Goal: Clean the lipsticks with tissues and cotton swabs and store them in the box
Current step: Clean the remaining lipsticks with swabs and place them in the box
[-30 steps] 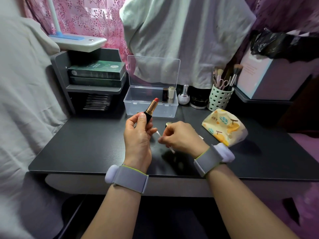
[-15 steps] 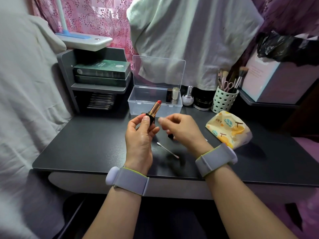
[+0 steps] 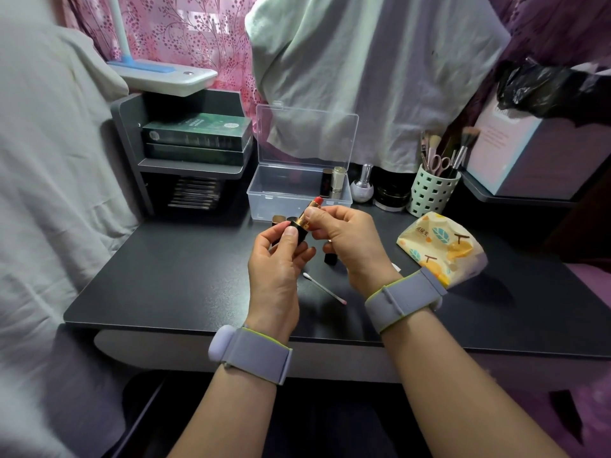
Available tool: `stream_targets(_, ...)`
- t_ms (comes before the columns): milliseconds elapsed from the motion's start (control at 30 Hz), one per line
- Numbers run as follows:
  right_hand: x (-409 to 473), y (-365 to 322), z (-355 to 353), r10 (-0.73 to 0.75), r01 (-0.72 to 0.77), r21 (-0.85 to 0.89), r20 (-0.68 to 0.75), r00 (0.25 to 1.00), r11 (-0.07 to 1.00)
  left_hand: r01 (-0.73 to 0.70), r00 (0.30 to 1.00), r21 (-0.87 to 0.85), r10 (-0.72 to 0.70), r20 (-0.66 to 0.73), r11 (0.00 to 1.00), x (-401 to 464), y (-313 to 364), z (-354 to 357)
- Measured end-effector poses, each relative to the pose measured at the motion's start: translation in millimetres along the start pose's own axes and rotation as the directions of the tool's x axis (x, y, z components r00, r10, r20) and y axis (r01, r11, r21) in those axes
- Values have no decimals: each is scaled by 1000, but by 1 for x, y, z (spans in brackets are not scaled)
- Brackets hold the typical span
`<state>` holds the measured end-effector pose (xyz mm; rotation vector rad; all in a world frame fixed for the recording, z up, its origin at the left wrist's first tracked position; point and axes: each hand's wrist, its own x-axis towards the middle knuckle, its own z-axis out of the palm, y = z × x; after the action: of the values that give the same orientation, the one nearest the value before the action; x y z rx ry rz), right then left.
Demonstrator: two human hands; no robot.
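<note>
Holding open red lipstick in black-and-gold tube (image 3: pixel 305 217) above black tabletop (image 3: pixel 185 279): left hand (image 3: pixel 277 262) gripping base, right hand (image 3: pixel 347 239) pinching gold collar. Lying near: white cotton swab (image 3: pixel 324 288). Standing far: clear plastic box (image 3: pixel 297 193), lid open.

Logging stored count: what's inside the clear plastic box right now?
In the clear plastic box, two capped lipstick tubes stand at the right end: a dark one and a pale gold one. The rest looks bare; the hands hide part of its front wall.
</note>
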<state>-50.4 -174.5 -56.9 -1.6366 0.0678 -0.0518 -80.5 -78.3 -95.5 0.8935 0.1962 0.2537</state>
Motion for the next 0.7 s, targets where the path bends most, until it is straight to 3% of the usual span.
stream_targets(500, 0, 2, 4, -43, 43, 21, 3, 999, 999, 49, 998, 59, -51, 40, 997, 3, 1, -4)
stream_targets(700, 2, 5, 4, -27, 28, 40, -13, 1000, 999, -9, 995, 112, -2, 100, 994, 2, 0, -5)
